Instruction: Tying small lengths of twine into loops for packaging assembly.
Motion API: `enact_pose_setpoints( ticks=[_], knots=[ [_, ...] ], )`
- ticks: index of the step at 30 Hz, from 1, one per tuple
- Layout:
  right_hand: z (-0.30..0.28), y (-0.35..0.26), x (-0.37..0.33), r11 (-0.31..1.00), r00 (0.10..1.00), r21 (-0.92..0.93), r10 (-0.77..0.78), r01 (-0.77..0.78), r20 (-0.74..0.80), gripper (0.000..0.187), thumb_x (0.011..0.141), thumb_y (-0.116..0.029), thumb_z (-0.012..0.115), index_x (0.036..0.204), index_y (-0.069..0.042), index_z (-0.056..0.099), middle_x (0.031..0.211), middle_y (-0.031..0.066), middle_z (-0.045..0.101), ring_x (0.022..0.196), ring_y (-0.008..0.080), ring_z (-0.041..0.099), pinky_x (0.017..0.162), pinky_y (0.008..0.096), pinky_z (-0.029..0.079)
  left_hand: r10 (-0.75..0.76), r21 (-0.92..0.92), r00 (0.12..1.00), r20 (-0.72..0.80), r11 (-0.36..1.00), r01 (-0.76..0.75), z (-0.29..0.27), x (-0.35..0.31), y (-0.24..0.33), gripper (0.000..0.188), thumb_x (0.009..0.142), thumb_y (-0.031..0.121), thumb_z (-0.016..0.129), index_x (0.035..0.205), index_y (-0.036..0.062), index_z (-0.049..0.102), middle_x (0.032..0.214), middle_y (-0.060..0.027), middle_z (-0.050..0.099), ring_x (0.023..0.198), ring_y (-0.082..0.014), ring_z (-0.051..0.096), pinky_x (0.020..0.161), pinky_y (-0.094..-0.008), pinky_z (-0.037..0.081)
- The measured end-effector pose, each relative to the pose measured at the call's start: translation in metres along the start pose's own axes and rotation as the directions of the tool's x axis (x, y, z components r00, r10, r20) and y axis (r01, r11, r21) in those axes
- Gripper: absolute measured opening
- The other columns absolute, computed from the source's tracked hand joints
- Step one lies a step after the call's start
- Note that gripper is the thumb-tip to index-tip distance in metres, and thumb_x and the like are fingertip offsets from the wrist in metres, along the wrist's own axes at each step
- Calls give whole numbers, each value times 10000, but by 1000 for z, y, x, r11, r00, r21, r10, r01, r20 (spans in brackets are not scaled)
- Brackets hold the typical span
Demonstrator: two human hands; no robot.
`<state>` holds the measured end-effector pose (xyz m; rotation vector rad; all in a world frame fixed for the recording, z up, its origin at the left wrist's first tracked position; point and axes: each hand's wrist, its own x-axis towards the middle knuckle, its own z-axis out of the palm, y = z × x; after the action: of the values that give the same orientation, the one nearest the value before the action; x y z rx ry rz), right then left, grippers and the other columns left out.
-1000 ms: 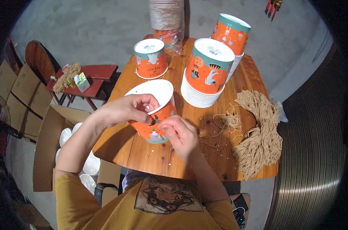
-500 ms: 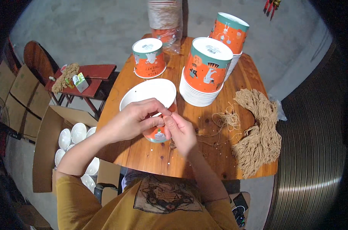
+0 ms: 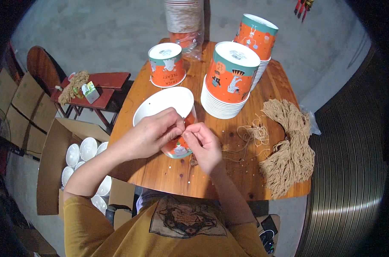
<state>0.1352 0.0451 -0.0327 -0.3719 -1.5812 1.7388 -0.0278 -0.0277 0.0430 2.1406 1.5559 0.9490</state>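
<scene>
A paper bucket (image 3: 163,103) lies tilted on the table in front of me, its white inside facing up and its orange side and green base toward me. My left hand (image 3: 156,132) bends over its rim with the fingertips pinched together. Close beside it, my right hand (image 3: 206,147) is also pinched, its fingertips nearly meeting the left ones at the bucket's side. Whatever is between the fingers is too small to make out. A thin strand from the loose tan cord (image 3: 255,132) runs toward my right hand. The skein of tan cords (image 3: 293,150) lies at the table's right edge.
Upside-down orange buckets stand on the wooden table (image 3: 203,182): one single bucket (image 3: 168,73), a front stack (image 3: 231,81) and a rear stack (image 3: 255,40). A plastic-wrapped stack (image 3: 185,21) is behind. A carton (image 3: 49,171) of white-mouthed containers sits at left, near a red bench (image 3: 108,79).
My fingertips have drawn slightly apart, and the right hand has turned a little. The tilted bucket has shifted slightly to the left.
</scene>
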Motion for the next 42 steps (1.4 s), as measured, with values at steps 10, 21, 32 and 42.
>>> enact_pose_setpoints(
  ticks=[10,21,32,42],
  knots=[
    [1,7,0,893,937,-406,-292,196,-192,125,829,-25,638,894,-48,534,809,72,534,676,170,568,610,303,470,-237,-336,971,12,914,227,6,-4,-5,251,902,67,589,1131,15,497,880,-46,619,783,-110,603,685,-281,510],
    [6,-10,-2,735,905,-631,-408,247,-120,148,793,-4,650,888,-46,545,810,100,532,683,235,587,599,338,490,-251,-282,966,70,923,260,4,-3,-2,271,885,96,607,1133,-2,560,847,-42,614,783,-105,589,721,-269,500],
    [-3,2,-9,723,919,-660,-374,203,-127,139,794,-24,664,885,-45,560,801,97,548,673,234,595,586,338,486,-304,-475,906,295,776,415,9,2,-11,213,984,131,504,1153,16,561,1015,-6,603,939,-74,550,847,-239,458],
    [-10,13,-17,857,956,-506,-222,96,-194,78,857,-45,622,898,-39,557,800,118,574,691,239,621,619,343,496,-325,-129,914,243,923,363,31,14,-14,119,981,147,497,972,29,503,835,-54,560,791,-131,547,724,-271,461]
  ],
)
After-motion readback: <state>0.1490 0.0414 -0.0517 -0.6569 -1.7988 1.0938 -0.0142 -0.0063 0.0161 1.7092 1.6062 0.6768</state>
